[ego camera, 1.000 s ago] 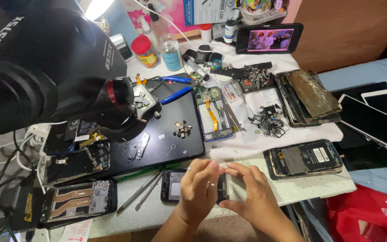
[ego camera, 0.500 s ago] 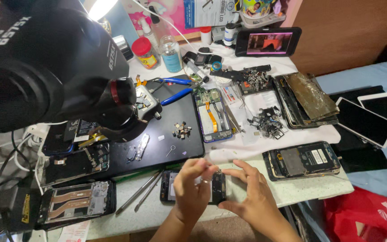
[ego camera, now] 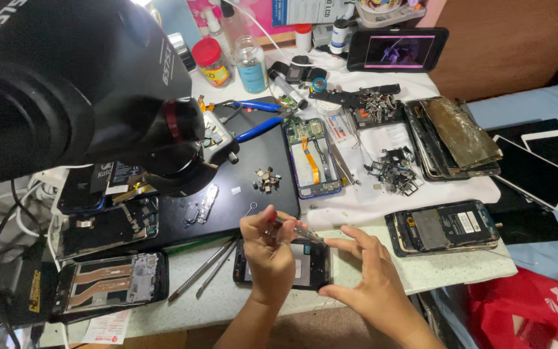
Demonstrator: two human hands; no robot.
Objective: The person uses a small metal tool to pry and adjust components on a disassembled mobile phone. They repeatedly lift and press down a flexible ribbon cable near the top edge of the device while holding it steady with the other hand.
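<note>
Tweezers (ego camera: 299, 231) sit pinched in the fingers of the left hand (ego camera: 267, 249), which hovers at the near edge of the desk (ego camera: 382, 268), at about 6 o'clock in the head view. Their tips point toward 3 o'clock, over the top edge of a small opened phone (ego camera: 305, 265) lying flat on the desk just under both hands. The right hand (ego camera: 369, 284) rests at the phone's 3 o'clock side, its fingers narrowly curled around the frame and steadying it, forefinger stretched toward the tweezer tips; whether they touch cannot be told. At 9 o'clock of the phone two thin metal tools (ego camera: 205, 271) lie slanted on the desk, and further that way another stripped phone (ego camera: 108, 284) shows its copper-coloured insides. At 3 o'clock, well apart from the hands, a larger opened phone (ego camera: 444, 227) lies face down. A dark work mat (ego camera: 253, 174) sits at 12 o'clock of the hands, carrying a small heap of metal bits (ego camera: 267, 181), with a blue-framed phone (ego camera: 314, 158) just beside it. A big black microscope head (ego camera: 66, 84) fills the 10 o'clock corner. Blue-handled pliers (ego camera: 256, 116) lie beyond the mat, and a red-lidded jar (ego camera: 211, 61) stands at the far edge.
</note>
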